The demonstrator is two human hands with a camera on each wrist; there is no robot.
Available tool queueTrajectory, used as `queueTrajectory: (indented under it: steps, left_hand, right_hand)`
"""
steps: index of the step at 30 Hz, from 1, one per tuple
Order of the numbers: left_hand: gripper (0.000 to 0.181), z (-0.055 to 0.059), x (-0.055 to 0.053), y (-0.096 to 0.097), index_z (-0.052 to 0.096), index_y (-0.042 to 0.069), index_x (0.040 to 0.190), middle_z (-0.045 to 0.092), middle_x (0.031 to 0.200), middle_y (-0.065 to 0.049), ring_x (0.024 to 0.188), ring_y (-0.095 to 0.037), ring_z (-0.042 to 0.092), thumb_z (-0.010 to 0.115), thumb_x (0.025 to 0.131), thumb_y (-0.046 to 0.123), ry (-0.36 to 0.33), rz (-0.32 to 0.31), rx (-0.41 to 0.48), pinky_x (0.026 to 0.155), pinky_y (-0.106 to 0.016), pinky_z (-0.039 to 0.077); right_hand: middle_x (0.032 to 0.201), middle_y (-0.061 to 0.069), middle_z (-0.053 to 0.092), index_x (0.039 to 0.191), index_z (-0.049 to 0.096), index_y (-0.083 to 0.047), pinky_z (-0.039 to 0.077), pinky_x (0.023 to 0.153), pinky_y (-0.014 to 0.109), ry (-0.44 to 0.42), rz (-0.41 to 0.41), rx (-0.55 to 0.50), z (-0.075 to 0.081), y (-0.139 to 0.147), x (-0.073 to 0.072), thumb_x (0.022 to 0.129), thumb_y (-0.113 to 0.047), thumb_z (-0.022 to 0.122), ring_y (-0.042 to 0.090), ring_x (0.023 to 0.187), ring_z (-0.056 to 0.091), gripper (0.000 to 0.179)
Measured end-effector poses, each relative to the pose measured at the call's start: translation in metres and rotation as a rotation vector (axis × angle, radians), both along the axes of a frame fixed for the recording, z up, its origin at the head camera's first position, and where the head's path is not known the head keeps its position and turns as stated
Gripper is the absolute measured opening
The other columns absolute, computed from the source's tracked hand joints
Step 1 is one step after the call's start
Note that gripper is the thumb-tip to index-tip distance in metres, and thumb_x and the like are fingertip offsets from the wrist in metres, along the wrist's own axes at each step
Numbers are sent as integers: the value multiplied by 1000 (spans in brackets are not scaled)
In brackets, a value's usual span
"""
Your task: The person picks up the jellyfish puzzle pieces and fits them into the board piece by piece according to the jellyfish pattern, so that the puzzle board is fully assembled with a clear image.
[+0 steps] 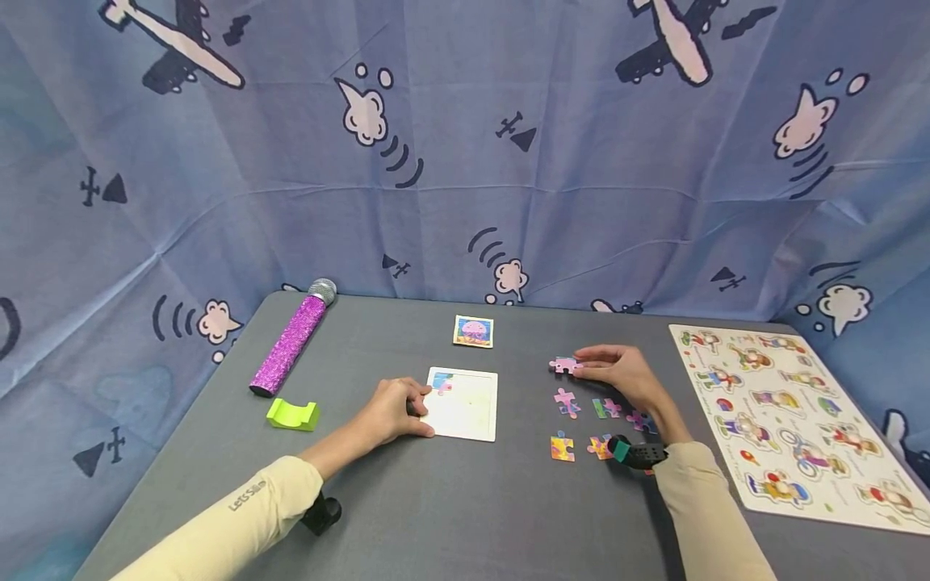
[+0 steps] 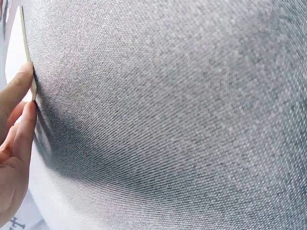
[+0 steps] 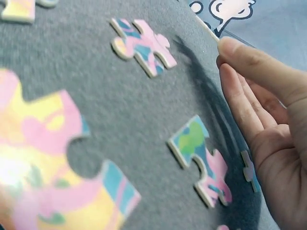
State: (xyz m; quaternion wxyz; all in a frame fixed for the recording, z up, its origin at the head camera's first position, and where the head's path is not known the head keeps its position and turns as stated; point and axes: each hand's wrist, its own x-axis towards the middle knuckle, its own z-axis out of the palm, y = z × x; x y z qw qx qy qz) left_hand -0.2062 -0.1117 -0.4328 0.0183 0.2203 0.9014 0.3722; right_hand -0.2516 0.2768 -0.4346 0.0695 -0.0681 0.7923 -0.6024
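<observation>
My left hand [image 1: 395,410] grips the left edge of a white square puzzle tray [image 1: 468,411], thumb and fingertips at its rim in the left wrist view. One blue-and-pink piece [image 1: 440,383] sits in the tray's upper left corner. To the right, my right hand [image 1: 621,373] pinches a pink puzzle piece [image 1: 563,365] between thumb and fingers. In the right wrist view that piece is mostly hidden, only a thin pale edge showing at the fingertips. Below this hand lie several loose puzzle pieces, among them a pink-and-blue one [image 3: 143,47] and a green-and-pink one [image 3: 201,160].
A small picture card [image 1: 474,331] with a pink jellyfish lies behind the tray. At the left are a purple glitter microphone [image 1: 294,343] and a lime-green curved block [image 1: 293,415]. A large board of pictured figures [image 1: 792,420] covers the right side. Patterned blue cloth hangs behind the table.
</observation>
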Motion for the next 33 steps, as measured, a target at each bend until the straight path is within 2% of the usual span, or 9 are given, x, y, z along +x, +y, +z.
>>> queueTrajectory:
  steps: [4,13,22,33]
  left_hand:
    - [30,1,0,1,61,6,63,69,107,-13,104,-29,63,91,59,8,-6,5,5,87,-39,48]
    - [30,1,2,1,61,6,63,70,106,-13,105,-29,64,91,58,8,2,4,-3,87,-40,48]
    - [31,3,3,1,60,5,63,70,105,-15,102,-30,64,91,58,7,14,-2,-1,86,-39,48]
    - [29,5,3,2,62,4,65,69,107,-16,102,-31,64,91,58,6,-5,6,5,85,-39,49]
  right_hand:
    - [102,6,71,117,57,18,51,76,21,10,-18,-27,-3,-4,0,76,-1,78,6,87,68,49]
    - [97,5,72,113,56,22,52,76,23,47,16,-91,-5,-18,2,75,7,76,7,85,69,46]
    - [99,16,71,109,60,19,53,76,25,53,53,-78,1,-39,4,73,4,78,11,84,70,43]
    - [101,17,70,107,63,16,54,74,27,44,76,-69,1,-63,4,72,3,80,12,84,70,41]
